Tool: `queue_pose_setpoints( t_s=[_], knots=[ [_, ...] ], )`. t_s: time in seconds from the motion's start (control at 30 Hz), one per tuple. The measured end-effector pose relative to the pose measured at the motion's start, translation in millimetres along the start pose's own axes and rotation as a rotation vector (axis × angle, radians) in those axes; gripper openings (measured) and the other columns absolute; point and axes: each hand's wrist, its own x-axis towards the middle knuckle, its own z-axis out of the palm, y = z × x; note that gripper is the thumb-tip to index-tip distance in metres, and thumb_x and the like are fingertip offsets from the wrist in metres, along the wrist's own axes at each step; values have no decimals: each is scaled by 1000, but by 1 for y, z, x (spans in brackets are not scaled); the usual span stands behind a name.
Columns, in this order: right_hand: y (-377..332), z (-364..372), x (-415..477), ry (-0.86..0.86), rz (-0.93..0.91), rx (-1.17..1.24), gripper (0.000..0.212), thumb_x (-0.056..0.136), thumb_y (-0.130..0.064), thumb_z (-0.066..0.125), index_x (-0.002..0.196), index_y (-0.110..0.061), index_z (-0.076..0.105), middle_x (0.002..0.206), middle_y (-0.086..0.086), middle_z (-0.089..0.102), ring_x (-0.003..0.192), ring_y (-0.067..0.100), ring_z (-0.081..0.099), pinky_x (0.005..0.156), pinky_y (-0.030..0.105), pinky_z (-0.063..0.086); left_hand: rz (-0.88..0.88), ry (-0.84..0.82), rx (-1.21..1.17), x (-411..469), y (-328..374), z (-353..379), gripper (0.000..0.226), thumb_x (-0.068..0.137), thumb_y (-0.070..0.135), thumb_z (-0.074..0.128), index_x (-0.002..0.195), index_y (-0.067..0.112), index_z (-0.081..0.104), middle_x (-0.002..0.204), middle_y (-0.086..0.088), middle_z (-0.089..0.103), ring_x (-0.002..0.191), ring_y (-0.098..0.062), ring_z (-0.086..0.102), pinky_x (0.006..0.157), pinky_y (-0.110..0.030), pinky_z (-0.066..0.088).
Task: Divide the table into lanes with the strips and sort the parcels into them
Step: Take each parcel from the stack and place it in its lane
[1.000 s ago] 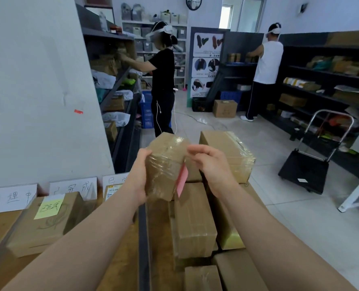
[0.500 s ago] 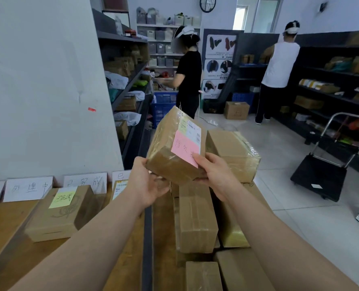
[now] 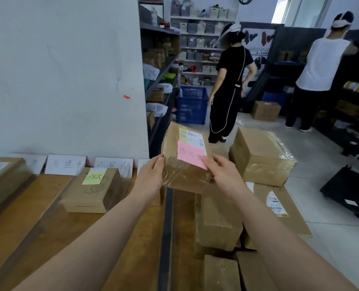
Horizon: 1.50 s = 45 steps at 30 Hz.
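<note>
Wooden table (image 3: 37, 217) below, parcel (image 3: 183, 177) between hands; left hand (image 3: 151, 177) and right hand (image 3: 222, 175) gripping sides

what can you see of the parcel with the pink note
A brown cardboard parcel wrapped in clear tape, held aloft, tilted toward the camera. Its upper face bears a white shipping label and, below it, a handwritten pink note. The left hand grips its left edge, the right hand its right.

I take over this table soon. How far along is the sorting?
Done: a dark strip divides the table, and the yellow-note parcel and a far-left parcel sit left of it. In hand: left hand and right hand grip the pink-note parcel. Left: the stacked parcels right of the strip.
</note>
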Motion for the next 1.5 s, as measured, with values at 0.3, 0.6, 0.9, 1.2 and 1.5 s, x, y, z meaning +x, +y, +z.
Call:
queue_pose_setpoints(
  t_s=[0.3, 0.6, 0.9, 1.2, 1.5],
  knots=[
    [-30, 87, -9, -80, -111, -157, 52, 93, -45, 56, 140, -25, 45, 114, -9, 62, 103, 13, 63, 81, 34, 58, -120, 43, -195, -19, -14, -87, 45, 101, 58, 28, 88, 36, 66, 89, 13, 71, 82, -3, 62, 76, -25, 45],
    [-64, 234, -37, -155, -78, -71, 33, 90, -45, 61, 121, -37, 53, 108, -10, 67, 101, 15, 65, 84, 43, 58, -167, 46, -98, -23, -72, -236, 37, 95, 53, 47, 105, 27, 72, 99, 7, 75, 95, -12, 65, 93, -37, 47],
    [-74, 366, -73, -202, -29, -96, 48, 91, -45, 61, 135, -29, 52, 119, -8, 64, 107, 16, 61, 89, 41, 56, -173, 74, -81, -32, -138, -360, 34, 97, 51, 47, 108, 32, 73, 100, 13, 74, 97, -7, 66, 77, -26, 44],
    [-76, 447, -65, -313, -2, -92, 47, 92, -44, 61, 135, -28, 51, 108, -15, 63, 93, 4, 61, 64, 19, 51, -276, 161, -94, -28, -172, -427, 51, 80, 64, 51, 115, 33, 71, 110, 11, 73, 107, -15, 64, 104, -46, 45],
    [-86, 528, -52, -391, -35, -95, 35, 92, -39, 62, 126, -32, 59, 111, -15, 65, 101, 4, 60, 68, 15, 46, -263, 229, -128, -5, -208, -498, 32, 92, 50, 52, 100, 29, 75, 95, 8, 76, 93, -16, 71, 94, -39, 52]
  ],
)
